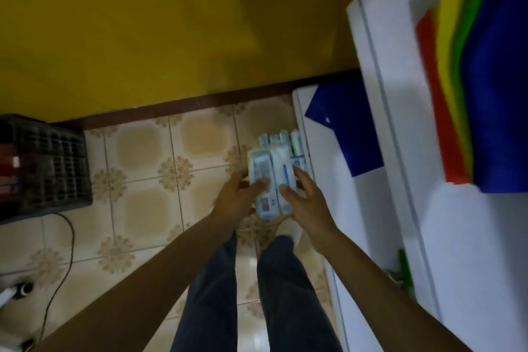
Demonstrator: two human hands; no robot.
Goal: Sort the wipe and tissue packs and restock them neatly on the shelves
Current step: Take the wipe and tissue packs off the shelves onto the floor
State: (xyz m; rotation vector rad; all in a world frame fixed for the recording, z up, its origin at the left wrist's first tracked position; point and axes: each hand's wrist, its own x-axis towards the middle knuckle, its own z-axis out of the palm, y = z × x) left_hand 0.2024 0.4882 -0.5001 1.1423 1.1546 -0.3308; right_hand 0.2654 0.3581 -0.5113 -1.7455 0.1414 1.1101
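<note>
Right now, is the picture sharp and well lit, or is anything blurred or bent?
Head view: dim, yellowish light; motion blur smears the shelf and coloured sheets at right; labels on the packs are unreadable; glare on the floor between the legs; shelf edges bow slightly.

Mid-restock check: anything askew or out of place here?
The wipe packs held between the left hand and right hand are staggered, ends uneven. The blue sheet on the lower shelf lies skewed to its edge.
</note>
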